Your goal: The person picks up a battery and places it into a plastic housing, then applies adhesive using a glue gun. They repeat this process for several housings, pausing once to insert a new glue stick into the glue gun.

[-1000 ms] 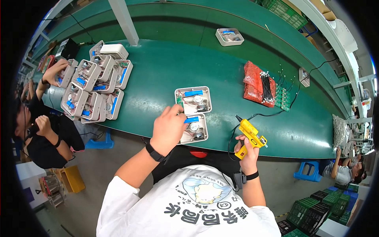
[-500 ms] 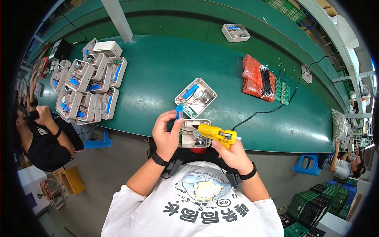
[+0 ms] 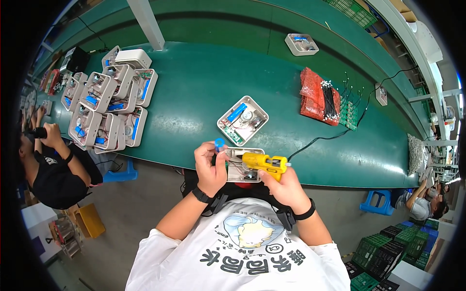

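Between the fingertips of my left hand [image 3: 212,170] is a blue cylindrical battery [image 3: 220,143], its round end turned up. My right hand [image 3: 287,188] grips a yellow hot glue gun [image 3: 264,162], whose nozzle points left toward the battery, close to it. Below both lies a white plastic housing [image 3: 237,174] at the table's near edge, partly covered by my left hand and the gun; wires and a dark round part show in it. Just beyond sits another open housing [image 3: 262,127] with a blue battery, a green circuit board and wires inside.
Several filled white housings [image 3: 114,140] are stacked at the left of the green table [image 3: 179,97]. To the right lie red bubble-wrap [image 3: 310,99], black cables [image 3: 330,102] and green circuit boards [image 3: 348,114]. One housing [image 3: 302,50] rests on the far green belt. A co-worker [image 3: 60,169] sits at left.
The battery has tipped so its end faces up more, and my left hand has shifted slightly right. The glue gun has moved slightly down and left. The far housing has slid right along the belt.
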Motion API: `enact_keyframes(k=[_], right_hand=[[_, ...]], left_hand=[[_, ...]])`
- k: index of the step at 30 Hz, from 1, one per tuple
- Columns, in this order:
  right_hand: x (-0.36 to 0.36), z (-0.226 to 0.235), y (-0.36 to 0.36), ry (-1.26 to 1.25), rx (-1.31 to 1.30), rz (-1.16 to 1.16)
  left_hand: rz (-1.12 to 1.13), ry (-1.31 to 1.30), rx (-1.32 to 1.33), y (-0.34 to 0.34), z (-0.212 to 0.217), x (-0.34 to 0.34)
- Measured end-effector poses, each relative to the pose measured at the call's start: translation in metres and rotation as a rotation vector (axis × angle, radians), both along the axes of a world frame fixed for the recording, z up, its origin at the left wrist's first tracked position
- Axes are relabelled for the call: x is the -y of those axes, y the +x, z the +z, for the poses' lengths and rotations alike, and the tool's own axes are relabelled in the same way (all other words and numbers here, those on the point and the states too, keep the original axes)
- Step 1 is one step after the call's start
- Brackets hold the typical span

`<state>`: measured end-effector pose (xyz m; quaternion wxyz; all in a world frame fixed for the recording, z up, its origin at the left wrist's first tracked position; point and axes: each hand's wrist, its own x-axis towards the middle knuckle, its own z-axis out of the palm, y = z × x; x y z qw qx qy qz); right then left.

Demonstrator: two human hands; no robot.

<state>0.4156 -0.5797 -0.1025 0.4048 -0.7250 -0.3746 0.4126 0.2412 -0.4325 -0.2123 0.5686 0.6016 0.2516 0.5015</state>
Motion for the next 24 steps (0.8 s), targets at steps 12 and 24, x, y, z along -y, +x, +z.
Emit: enact_keyframes(k=[12, 24], right_hand=[[0.035, -0.001, 0.013, -0.041, 0.048, -0.182], [0.047, -0.015, 0.021, -0.046, -0.036, -0.112]], left_hand=[[-0.129, 0.332, -0.440, 0.003, 0.044, -0.023], [-0.134, 0.594, -0.509, -0.001, 0.060, -0.030]])
